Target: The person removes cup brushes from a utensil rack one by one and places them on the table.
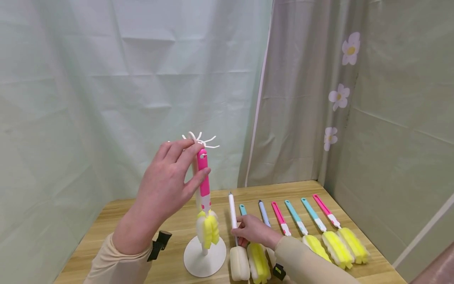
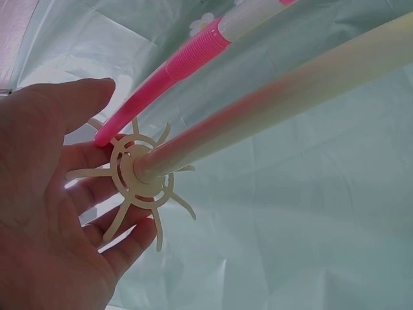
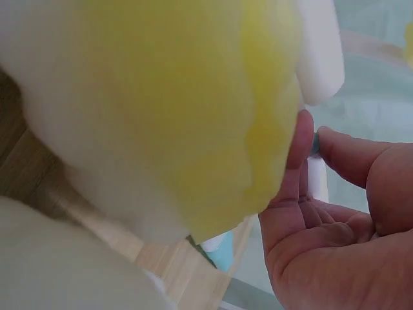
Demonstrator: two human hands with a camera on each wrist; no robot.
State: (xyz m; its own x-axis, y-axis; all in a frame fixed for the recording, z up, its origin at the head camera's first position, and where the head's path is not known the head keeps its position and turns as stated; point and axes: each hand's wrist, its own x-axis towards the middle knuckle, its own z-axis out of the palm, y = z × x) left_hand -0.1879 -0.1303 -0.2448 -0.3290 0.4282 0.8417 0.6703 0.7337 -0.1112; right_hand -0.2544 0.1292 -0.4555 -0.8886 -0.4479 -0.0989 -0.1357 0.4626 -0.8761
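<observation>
A sponge bottle brush with a pink handle [image 1: 204,185] and a yellow-and-white head [image 1: 208,228] hangs from a white stand with hooked arms [image 1: 205,266]. My left hand [image 1: 166,183] is at the stand's top, its fingers behind the hook ring [image 2: 143,197]. In the left wrist view its thumb is apart from the pink handle [image 2: 145,100]. My right hand [image 1: 253,228] pinches a white-handled brush [image 1: 232,211] between thumb and index finger, just above its white sponge head [image 1: 239,264]. In the right wrist view, a blurred yellow-and-white sponge [image 3: 193,123] hides part of that hand [image 3: 342,219].
On the wooden table [image 1: 166,225], several more sponge brushes lie in a row to the right. Among them are a blue handle [image 1: 264,213], a pink handle [image 1: 278,213] and a teal handle [image 1: 296,217]. A pale curtain [image 1: 142,94] stands behind the table.
</observation>
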